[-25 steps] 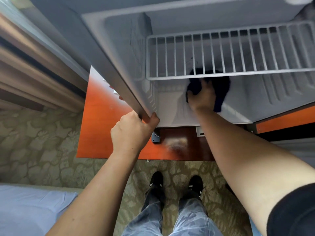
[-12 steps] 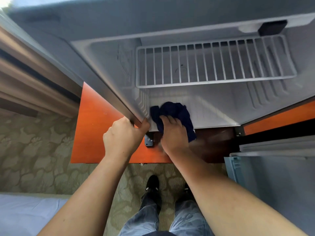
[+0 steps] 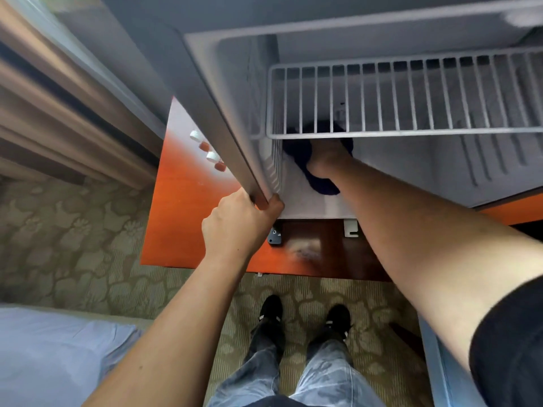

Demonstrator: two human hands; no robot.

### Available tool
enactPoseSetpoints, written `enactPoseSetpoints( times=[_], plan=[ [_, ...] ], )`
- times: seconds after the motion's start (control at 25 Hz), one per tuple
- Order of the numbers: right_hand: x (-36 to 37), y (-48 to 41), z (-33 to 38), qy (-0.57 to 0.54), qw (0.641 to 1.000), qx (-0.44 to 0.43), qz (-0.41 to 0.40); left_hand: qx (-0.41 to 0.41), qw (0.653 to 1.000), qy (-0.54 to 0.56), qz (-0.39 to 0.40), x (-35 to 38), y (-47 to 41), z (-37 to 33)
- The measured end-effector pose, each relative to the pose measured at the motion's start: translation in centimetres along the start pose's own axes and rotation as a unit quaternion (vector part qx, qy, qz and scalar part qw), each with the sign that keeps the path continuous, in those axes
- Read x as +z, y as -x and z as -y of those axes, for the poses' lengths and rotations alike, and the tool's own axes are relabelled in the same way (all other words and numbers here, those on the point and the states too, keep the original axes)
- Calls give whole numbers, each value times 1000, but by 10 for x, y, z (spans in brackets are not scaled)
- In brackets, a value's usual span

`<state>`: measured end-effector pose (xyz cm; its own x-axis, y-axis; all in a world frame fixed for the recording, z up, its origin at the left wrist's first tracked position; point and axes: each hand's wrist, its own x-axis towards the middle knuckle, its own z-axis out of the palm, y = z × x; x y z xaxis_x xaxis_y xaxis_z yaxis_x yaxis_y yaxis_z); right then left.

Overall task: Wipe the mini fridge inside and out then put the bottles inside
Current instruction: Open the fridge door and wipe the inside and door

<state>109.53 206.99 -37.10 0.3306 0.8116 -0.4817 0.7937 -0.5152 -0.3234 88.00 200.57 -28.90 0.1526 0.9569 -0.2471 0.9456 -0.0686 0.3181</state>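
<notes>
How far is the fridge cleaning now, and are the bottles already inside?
In hand: the right hand presses a dark cloth on the fridge floor, under the wire shelf, while the left hand grips the fridge's front edge. Left: no bottles are inside; some caps show beside the fridge. Finished wiping cannot be judged.

Smooth white plastic lines the mini fridge [image 3: 308, 201], its wire shelf [image 3: 411, 98] coated glossy white; a soft dark-blue cloth [image 3: 320, 186] lies inside, above a glossy orange wood surface [image 3: 182, 224] and patterned carpet [image 3: 73, 245].
</notes>
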Motion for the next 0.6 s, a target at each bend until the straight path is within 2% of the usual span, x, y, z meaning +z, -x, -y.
enactPoseSetpoints(
  times=[0.2,0.32,0.4,0.44,0.52,0.6],
  plan=[
    [56,90,4,43,996,-69,-44,-1,1000,8,27,-6,0,-5],
    [90,147,7,-13,998,-66,0,4,999,5,32,-10,2,-5],
    [105,171,-2,-73,995,-23,62,1,999,4,34,-12,2,-3],
    [107,180,-9,-129,990,2,57,1,999,4,38,-13,2,-3],
    [96,187,-20,-250,966,38,-49,0,999,10,42,-14,2,-4],
    [67,186,-28,-333,926,40,-175,4,999,18,40,-13,4,-3]
  ],
)
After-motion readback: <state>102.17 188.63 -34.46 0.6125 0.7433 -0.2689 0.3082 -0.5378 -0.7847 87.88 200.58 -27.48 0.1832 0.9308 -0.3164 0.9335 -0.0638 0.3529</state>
